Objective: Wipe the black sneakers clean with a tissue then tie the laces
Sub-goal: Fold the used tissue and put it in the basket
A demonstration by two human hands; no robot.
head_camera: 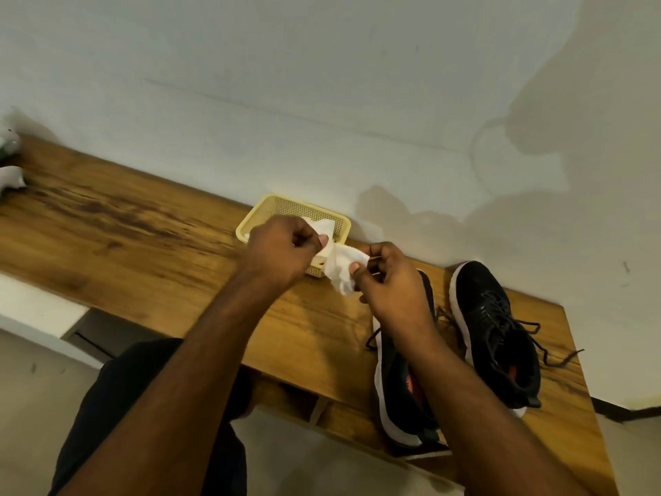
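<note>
1. Step in hand, as I read it: getting a tissue (pixel 341 268) ready. Both hands hold it above the surface, just in front of the yellow basket (pixel 286 208).
2. Left hand (pixel 282 248) grip: fingers curled, pinching the tissue's far-left end. Right hand (pixel 390 281) grip: thumb and fingers pinching the right edge.
3. Sneakers: left sneaker (pixel 400 406) lies under the right forearm, right sneaker (pixel 497 334) just beside it to the right. Laces (pixel 536 338) loose on both, untied.
4. To do it well: bunch the tissue into a firm pad before wiping. Steady the shoe with one hand, wipe with the other. Keep the laces out of the wipe path.
5. Surface (pixel 143 238): wood-grain top against a white wall (pixel 322 84), basket on its far edge. More tissue sits in the basket.
6. Far left edge: pale objects, too cropped to identify.
</note>
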